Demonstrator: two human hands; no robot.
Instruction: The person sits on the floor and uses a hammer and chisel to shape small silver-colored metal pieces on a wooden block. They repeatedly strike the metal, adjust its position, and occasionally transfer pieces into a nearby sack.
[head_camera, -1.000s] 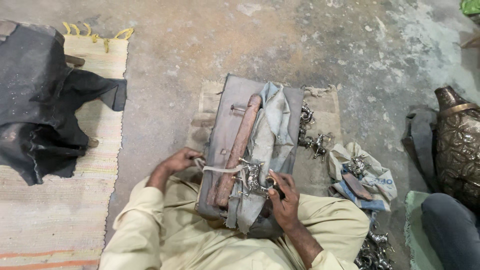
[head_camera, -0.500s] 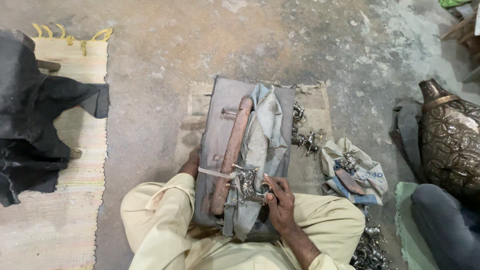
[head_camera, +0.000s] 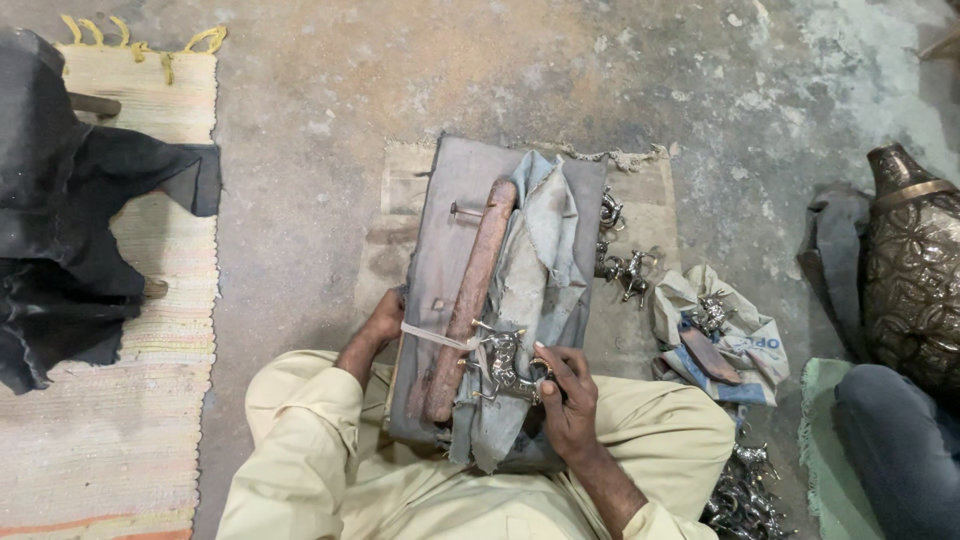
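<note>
A person sits on the concrete floor (head_camera: 330, 90) with a grey board (head_camera: 450, 230) propped against the lap, its far end resting on a small mat (head_camera: 640, 200). A brown wooden bar (head_camera: 470, 300) lies lengthwise on the board, and a pale strap (head_camera: 432, 336) crosses its near part. A grey-blue cloth (head_camera: 535, 260) is draped over the right half of the board.

A small shiny metal figurine (head_camera: 503, 360) with thin legs lies on the cloth near the board's near end, just right of the bar. The right hand (head_camera: 565, 395) rests against the figurine's right side, fingers (head_camera: 547, 362) curled together and clamped on a small dark tool whose shape is too small to tell. The left hand (head_camera: 385, 318) grips the board's left edge beside the strap; its fingers wrap behind the edge and are mostly hidden.

More metal figurines (head_camera: 625, 265) lie on the mat just right of the board. Farther right, a crumpled bag (head_camera: 715, 335) holds another few, and a heap of figurines (head_camera: 745, 495) sits by the right knee. A dark embossed metal vase (head_camera: 915, 280) stands at the right edge, with another person's knee (head_camera: 900, 450) near it. At left, black cloth (head_camera: 70, 220) lies over a striped rug (head_camera: 120, 420).
</note>
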